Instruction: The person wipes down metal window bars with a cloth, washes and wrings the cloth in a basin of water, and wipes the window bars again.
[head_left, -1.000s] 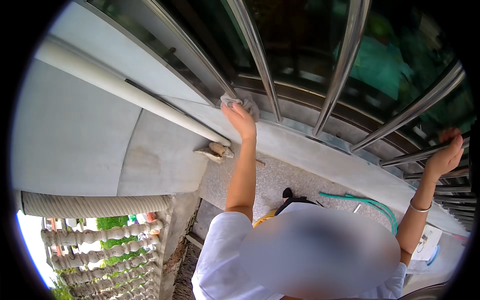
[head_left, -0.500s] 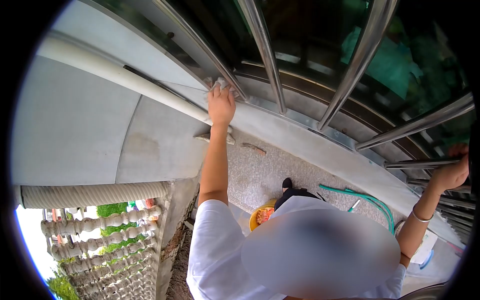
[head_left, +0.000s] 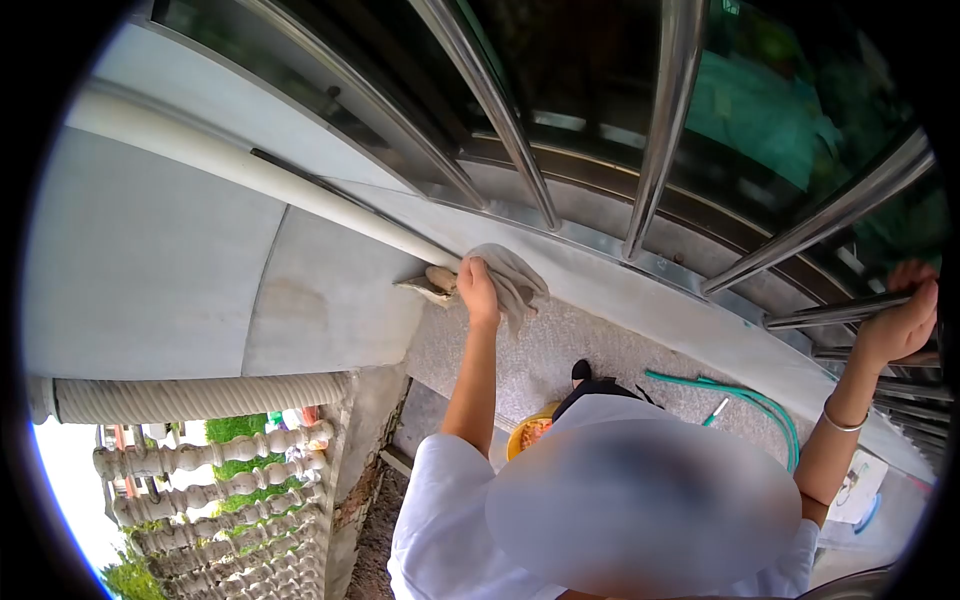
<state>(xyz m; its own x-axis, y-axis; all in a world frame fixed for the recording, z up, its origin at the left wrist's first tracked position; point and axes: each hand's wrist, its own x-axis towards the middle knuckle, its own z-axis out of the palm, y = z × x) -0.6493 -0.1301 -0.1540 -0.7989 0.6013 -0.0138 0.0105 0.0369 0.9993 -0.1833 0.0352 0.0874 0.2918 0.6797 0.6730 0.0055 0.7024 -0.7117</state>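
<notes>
My left hand [head_left: 479, 290] is closed on a crumpled grey-beige cloth [head_left: 513, 282], which hangs from the fingers. The cloth is in front of the pale wall just below the window ledge [head_left: 590, 240], close to the end of a white pipe [head_left: 270, 175]. Over at the right, my right hand [head_left: 900, 322], with a bracelet on the wrist, is wrapped round a metal window bar [head_left: 835, 312]. Some of its fingers show behind that bar.
Several shiny bars [head_left: 655, 130] stand before dark window glass. Below lie a green hose [head_left: 745, 392] and a yellow container [head_left: 520, 436] with reddish contents. A stone balustrade [head_left: 215, 455] is at the lower left. A brownish object [head_left: 440, 284] lies near the pipe's end.
My left hand has moved from the ledge at the foot of the bars down and to the right, with the cloth now hanging loosely. My right hand stays on its bar.
</notes>
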